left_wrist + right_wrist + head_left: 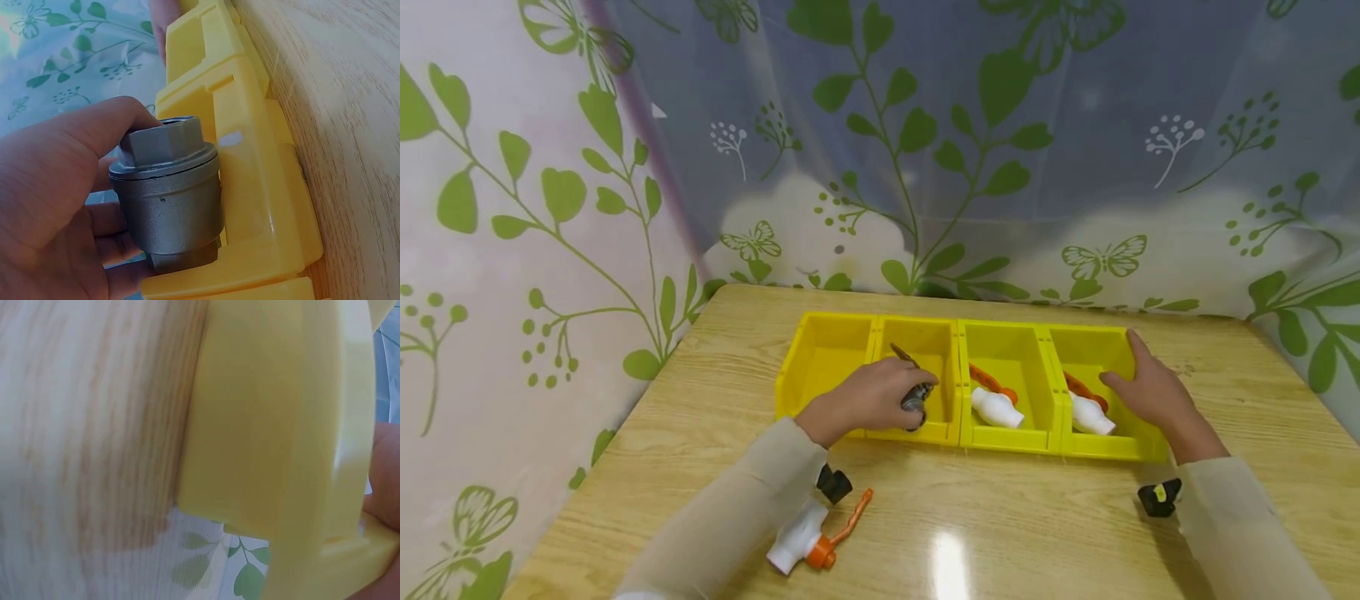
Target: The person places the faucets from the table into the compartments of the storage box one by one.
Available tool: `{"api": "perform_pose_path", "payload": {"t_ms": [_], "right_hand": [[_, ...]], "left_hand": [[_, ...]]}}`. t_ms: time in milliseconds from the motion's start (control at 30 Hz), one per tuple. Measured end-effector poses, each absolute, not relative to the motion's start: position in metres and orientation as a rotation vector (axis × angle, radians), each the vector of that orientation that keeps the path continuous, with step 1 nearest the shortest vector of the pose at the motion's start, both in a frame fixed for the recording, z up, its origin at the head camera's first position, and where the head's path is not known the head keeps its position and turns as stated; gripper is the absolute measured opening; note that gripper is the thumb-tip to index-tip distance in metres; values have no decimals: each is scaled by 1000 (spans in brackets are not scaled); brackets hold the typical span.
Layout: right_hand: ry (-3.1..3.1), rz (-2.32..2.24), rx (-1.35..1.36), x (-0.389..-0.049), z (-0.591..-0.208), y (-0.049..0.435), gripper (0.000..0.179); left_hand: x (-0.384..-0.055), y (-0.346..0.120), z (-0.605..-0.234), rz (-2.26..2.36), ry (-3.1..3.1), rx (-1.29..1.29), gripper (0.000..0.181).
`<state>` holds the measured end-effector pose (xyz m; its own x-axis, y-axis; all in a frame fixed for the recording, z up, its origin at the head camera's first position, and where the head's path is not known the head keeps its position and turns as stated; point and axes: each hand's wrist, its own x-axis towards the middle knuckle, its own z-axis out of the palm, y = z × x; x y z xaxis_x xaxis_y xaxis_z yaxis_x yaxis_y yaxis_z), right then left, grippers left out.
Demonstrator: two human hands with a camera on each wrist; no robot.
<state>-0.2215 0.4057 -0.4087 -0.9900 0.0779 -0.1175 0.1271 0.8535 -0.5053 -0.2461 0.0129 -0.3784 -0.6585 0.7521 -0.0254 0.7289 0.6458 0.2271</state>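
Observation:
My left hand grips a grey metal valve fitting with hex ends at the second compartment from the left of the yellow bin row. In the left wrist view the fitting stands upright just by the bin's front wall, thumb on its top end and fingers behind it. A thin brownish piece shows past that hand, mostly hidden. My right hand holds the right side wall of the rightmost compartment, thumb inside. White valves with orange handles lie in the third and fourth compartments.
Another white valve with an orange handle lies on the wooden table in front of the bins, beside my left forearm. The leftmost compartment shows its yellow inside. A leaf-patterned curtain hangs behind the table.

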Motion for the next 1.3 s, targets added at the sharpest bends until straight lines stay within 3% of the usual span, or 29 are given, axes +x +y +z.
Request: {"api": "perform_pose_path", "payload": {"t_ms": [1300], "right_hand": [[2937, -789, 171, -220, -405, 404, 89]], "left_hand": [[-260, 29, -402, 276, 2913, 1126, 50]]}}
